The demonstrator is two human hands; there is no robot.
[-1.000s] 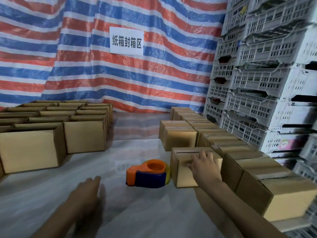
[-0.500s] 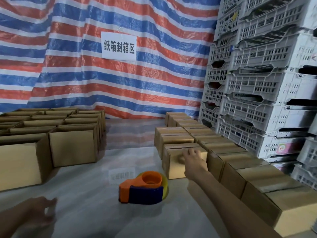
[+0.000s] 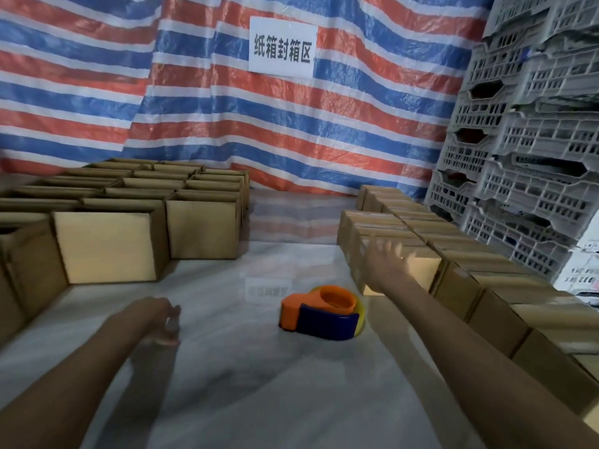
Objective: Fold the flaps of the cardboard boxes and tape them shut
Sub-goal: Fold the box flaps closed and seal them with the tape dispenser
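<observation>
A makeshift packing area in a warehouse — a striped tarpaulin [image 3: 291, 124] serves as wall, bearing a printed paper sign [image 3: 282, 47]; stacked grey plastic crates [image 3: 531, 157] — rows of cardboard boxes [image 3: 110, 244] on the sheeted floor [image 3: 259, 384].

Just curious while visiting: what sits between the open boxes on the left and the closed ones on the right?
The orange-and-blue tape dispenser, on the pale surface, per the head view.
</observation>
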